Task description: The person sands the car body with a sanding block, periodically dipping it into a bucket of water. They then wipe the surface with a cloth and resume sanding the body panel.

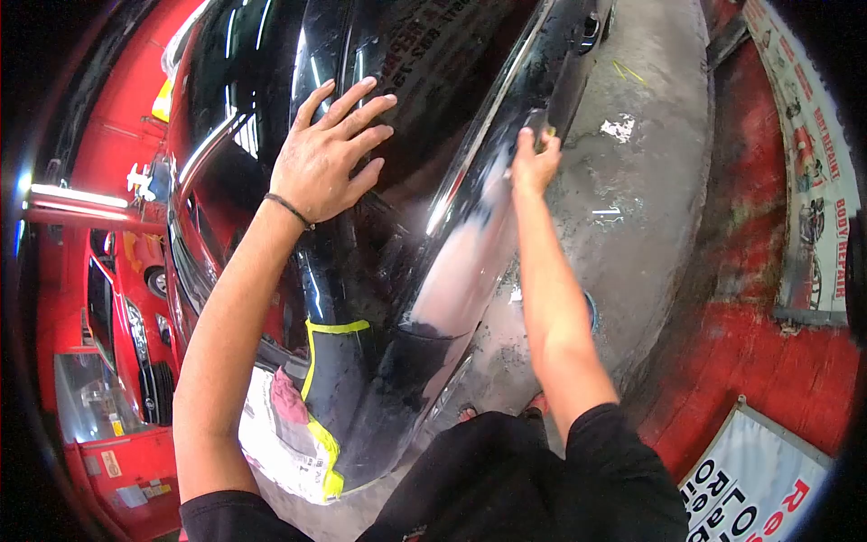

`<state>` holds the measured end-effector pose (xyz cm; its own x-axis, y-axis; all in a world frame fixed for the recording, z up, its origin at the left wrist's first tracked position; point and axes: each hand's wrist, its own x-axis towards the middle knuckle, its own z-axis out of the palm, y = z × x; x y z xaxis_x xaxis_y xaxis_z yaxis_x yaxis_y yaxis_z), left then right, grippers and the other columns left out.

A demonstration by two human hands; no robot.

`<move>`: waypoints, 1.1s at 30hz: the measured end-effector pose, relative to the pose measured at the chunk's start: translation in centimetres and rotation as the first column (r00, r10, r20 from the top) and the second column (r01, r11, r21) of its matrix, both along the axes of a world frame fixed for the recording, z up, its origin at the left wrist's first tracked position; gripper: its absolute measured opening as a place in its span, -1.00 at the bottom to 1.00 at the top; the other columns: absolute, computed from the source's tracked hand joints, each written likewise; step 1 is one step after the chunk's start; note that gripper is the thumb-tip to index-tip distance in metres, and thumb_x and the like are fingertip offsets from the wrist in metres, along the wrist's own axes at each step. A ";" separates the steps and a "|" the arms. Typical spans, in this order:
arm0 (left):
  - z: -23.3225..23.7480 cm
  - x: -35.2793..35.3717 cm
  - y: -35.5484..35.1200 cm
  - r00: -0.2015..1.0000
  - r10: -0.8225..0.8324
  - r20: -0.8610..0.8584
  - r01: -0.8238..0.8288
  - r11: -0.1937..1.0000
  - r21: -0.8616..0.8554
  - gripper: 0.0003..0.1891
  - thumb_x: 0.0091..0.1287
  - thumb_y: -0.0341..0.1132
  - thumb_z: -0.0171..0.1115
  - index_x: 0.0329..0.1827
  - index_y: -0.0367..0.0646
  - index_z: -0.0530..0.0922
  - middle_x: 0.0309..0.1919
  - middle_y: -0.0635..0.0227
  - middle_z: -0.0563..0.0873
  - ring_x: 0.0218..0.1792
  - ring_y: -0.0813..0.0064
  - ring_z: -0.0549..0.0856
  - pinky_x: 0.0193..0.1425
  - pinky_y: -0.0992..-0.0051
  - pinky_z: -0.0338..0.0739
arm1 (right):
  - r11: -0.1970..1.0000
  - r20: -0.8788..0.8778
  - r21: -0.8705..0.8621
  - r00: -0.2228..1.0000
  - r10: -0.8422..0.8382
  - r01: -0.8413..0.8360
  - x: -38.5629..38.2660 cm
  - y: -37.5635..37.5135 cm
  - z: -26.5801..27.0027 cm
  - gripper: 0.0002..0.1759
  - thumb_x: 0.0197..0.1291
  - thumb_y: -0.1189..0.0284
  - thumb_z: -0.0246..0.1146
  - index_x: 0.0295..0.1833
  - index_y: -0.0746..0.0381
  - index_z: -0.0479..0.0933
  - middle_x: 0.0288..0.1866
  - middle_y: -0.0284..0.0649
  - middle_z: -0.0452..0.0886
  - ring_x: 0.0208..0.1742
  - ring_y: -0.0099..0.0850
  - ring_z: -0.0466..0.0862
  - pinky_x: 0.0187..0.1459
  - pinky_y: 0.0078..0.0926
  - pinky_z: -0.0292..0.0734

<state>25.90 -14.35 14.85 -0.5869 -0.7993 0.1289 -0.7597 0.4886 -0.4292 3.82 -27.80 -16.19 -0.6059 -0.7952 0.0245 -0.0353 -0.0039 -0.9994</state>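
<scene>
A black car door (519, 135) runs up the middle of the view, with a pale, sanded-looking patch (452, 275) on its lower panel. My left hand (330, 158) lies with fingers spread on the car's dark upper surface beside the window. My right hand (537, 167) is closed against the door's outer side, above the pale patch. Between its fingers is a small dark thing whose kind I cannot make out. Yellow masking tape (339, 326) edges the dark panel nearer my body. A pink cloth (289, 397) rests on white masking sheet (275, 443) at lower left.
Wet grey floor (623, 208) stretches along the car's right side. Beyond it are a red wall (713, 334), a hanging banner (813, 181) and a printed sign (759, 474). A red car (126, 316) appears at far left.
</scene>
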 end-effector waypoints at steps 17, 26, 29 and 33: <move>0.1 -0.3 -0.1 1.000 0.002 0.013 -0.002 1.000 -0.003 -0.61 0.45 -0.18 0.42 0.32 0.08 0.78 0.69 0.43 0.55 0.80 0.28 0.31 0.90 -0.05 -0.01 | 0.989 0.083 -0.077 0.987 0.135 -0.128 -0.7 3.2 -2.7 -0.52 0.47 0.16 0.48 0.22 0.31 0.64 0.28 0.11 0.68 0.31 0.04 0.67 0.40 0.01 0.51; -0.1 -0.6 -0.2 0.996 -0.013 0.083 0.014 1.000 -0.017 -0.59 0.50 -0.14 0.38 0.38 0.10 0.76 0.72 0.48 0.51 0.81 0.28 0.29 0.91 0.01 -0.05 | 0.958 -0.246 -0.133 0.945 0.216 -0.253 4.2 19.1 -2.5 -0.50 0.50 0.23 0.46 0.40 0.26 0.60 0.38 0.14 0.64 0.47 0.10 0.57 0.57 0.09 0.37; -0.3 -0.1 -0.4 0.994 -0.034 0.108 0.038 0.999 -0.033 -0.59 0.49 -0.14 0.41 0.39 0.13 0.76 0.72 0.50 0.52 0.81 0.30 0.31 0.90 0.02 -0.03 | 0.963 -0.083 -0.196 0.981 0.173 -0.186 -0.3 9.3 -4.0 -0.50 0.54 0.23 0.44 0.35 0.36 0.58 0.24 0.12 0.65 0.30 0.04 0.63 0.41 -0.04 0.49; -0.7 0.3 -0.6 0.990 -0.048 0.131 0.056 0.997 -0.057 -0.59 0.52 -0.13 0.40 0.41 0.19 0.76 0.73 0.51 0.51 0.81 0.31 0.30 0.90 0.01 -0.01 | 0.969 -0.060 -0.147 0.980 0.192 -0.199 1.5 13.9 -2.9 -0.50 0.55 0.23 0.42 0.39 0.32 0.57 0.32 0.19 0.60 0.39 0.13 0.56 0.46 0.12 0.41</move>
